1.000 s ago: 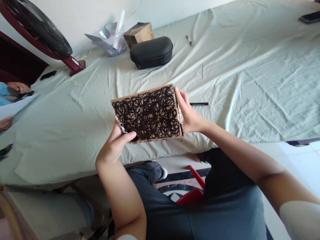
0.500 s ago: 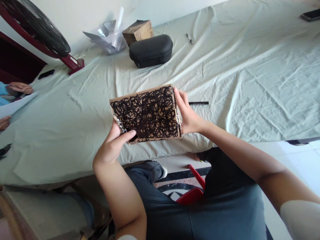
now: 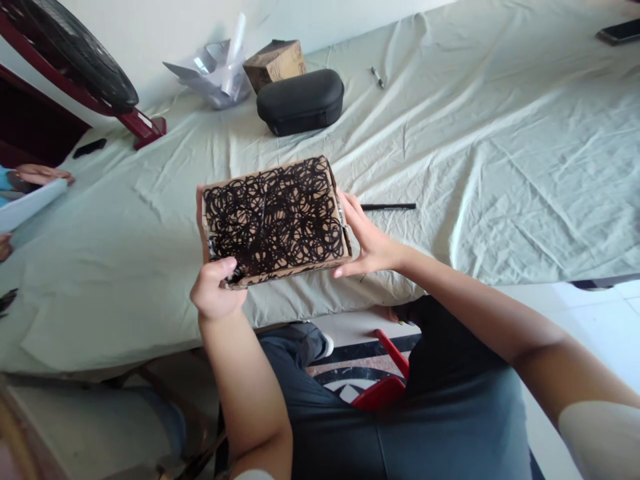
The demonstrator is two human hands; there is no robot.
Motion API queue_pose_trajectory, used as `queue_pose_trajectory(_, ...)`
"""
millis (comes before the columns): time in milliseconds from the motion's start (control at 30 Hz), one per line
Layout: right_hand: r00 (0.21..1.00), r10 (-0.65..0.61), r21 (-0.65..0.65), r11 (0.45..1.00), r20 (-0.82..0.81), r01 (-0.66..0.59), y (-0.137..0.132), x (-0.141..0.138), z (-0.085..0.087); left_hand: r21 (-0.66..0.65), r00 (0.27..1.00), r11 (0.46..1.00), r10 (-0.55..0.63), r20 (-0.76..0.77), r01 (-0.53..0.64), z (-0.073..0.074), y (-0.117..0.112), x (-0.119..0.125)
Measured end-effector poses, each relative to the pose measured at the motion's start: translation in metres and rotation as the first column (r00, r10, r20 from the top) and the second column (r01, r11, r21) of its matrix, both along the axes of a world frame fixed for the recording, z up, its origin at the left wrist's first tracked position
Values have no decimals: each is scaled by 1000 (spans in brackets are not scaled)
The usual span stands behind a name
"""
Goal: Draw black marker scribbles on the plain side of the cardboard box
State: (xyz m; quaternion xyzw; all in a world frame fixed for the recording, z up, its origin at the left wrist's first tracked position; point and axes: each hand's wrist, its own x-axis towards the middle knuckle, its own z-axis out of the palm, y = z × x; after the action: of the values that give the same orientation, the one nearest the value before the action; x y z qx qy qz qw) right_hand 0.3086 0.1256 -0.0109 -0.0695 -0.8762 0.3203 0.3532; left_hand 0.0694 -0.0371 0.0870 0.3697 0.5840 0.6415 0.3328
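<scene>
A brown cardboard box [image 3: 280, 217], its upper face covered in looping black scribbles, is held above the front of the cloth-covered table. My left hand [image 3: 219, 283] grips its left end, thumb on top at the near corner and fingers along the left side. At the right end, my right hand [image 3: 367, 237] has its fingers against the side and its thumb low by the near edge. The box's underside is hidden. Just beyond my right hand lies a thin black pen [image 3: 393, 207] on the cloth.
Behind the box stand a black zip case [image 3: 300, 103], another cardboard box [image 3: 280, 61] and a clear plastic container [image 3: 217, 87]. A small pen [image 3: 377, 77] and a phone [image 3: 620, 32] lie farther right. At left are a fan [image 3: 75, 53] and another person's hands with a paper [image 3: 33, 203].
The box has shifted left and turned slightly. My left hand has re-gripped, its thumb now nearer the corner and fingers up the left side. My right hand's thumb shows below the near edge.
</scene>
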Motion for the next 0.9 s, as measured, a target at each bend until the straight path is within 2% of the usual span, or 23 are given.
queue_pose_trajectory(67,999,34,-58,998,13,-33,7,3,0,64,1000,998,-21,-1,21,-2,5,-2)
queue_pose_trajectory(133,1000,13,-150,989,26,-8,15,9,2,56,995,995,-76,-63,79,-5,9,-5)
queue_pose_trajectory(200,996,-52,-237,969,74,68,25,15,6,10,981,992,-124,-151,127,-7,12,-8)
queue_pose_trajectory(267,962,-175,-229,948,211,222,33,20,9,-2,967,989,-148,-210,151,-9,14,-8)
queue_pose_trajectory(300,907,-269,-164,928,323,334,37,22,9,-4,962,987,-159,-224,163,-10,14,-8)
queue_pose_trajectory(333,816,-373,-63,894,443,443,39,22,9,-8,959,986,-166,-229,169,-10,15,-7)
queue_pose_trajectory(367,692,-471,57,846,548,530,41,22,9,-11,958,985,-168,-231,170,-11,15,-7)
queue_pose_trajectory(433,447,-592,259,751,670,607,42,20,8,-13,961,986,-164,-224,166,-11,15,-7)
queue_pose_trajectory(467,370,-616,316,724,695,613,41,18,8,-9,963,986,-164,-215,166,-11,15,-7)
queue_pose_trajectory(500,329,-626,347,712,707,610,41,17,9,-3,965,986,-163,-206,166,-11,14,-7)
queue_pose_trajectory(567,320,-617,342,715,719,609,40,15,12,9,968,986,-163,-191,168,-11,14,-7)
queue_pose_trajectory(733,439,-544,147,731,715,667,37,12,24,19,976,988,-148,-161,153,-11,15,-7)
queue_pose_trajectory(900,485,-543,125,744,685,656,32,9,28,30,977,988,-145,-156,152,-11,15,-7)
